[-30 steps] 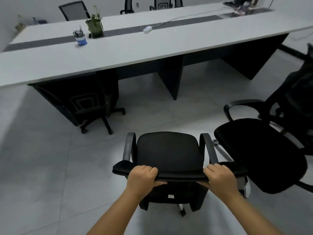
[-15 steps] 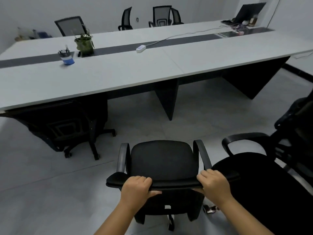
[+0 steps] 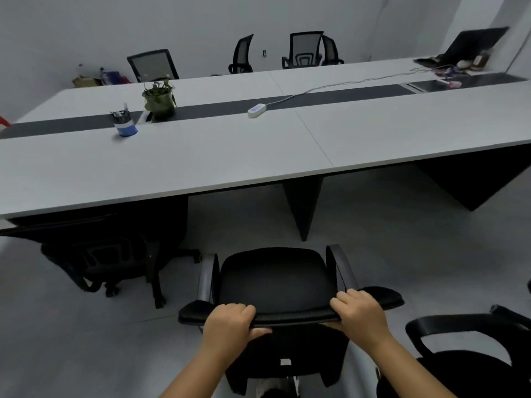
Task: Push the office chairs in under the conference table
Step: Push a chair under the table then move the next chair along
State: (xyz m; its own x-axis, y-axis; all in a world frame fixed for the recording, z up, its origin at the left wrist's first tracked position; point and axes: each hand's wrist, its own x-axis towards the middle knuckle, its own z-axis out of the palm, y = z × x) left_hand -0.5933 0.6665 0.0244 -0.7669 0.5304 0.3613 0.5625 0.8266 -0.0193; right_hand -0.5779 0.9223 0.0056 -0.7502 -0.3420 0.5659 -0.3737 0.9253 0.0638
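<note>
A black office chair (image 3: 275, 282) with armrests stands in front of me, its seat facing the long white conference table (image 3: 230, 156). My left hand (image 3: 230, 323) and my right hand (image 3: 359, 314) both grip the top edge of its backrest. The chair's front is a short way from the table's near edge, beside the dark centre leg (image 3: 303, 205). Another black chair (image 3: 109, 254) is tucked under the table at the left. A third black chair (image 3: 471, 354) stands loose at the lower right, close to my right arm.
On the table are a blue pen cup (image 3: 125, 124), a potted plant (image 3: 159, 100), a white power strip (image 3: 256, 110) with its cable, and a laptop (image 3: 471, 47) with clutter at the far right. Several mesh chairs (image 3: 304, 50) stand along the far side.
The chair I hold has rolled forward toward the table, and the table edge is nearer now. The view has tilted up; the loose chair has slid to the lower right.
</note>
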